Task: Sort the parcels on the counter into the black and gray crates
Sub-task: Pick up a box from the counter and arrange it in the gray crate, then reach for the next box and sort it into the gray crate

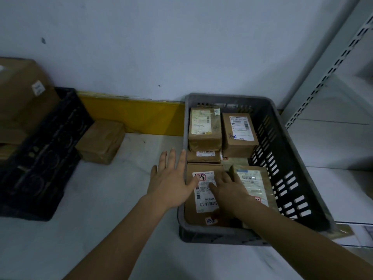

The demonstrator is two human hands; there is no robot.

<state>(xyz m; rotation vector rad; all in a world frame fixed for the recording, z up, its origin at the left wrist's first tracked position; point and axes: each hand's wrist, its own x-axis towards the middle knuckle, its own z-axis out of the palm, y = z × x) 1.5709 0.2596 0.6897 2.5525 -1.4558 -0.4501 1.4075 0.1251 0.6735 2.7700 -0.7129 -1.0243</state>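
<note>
— Hands?
— Left hand [171, 178] spread flat at the gray crate [282, 158] wall; right hand [228, 186] flat, pressing a labelled parcel [203, 199] inside, likely seating it.
— Outstanding?
— One parcel on worktop [102, 141] beside the black crate [44, 150].

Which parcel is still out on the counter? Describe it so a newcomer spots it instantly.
Start at the black crate on the left. Against its right wall, in front of the yellow strip, sits a small brown parcel on the counter. Unlike the labelled parcels in the gray crate, it shows no white label.
</note>
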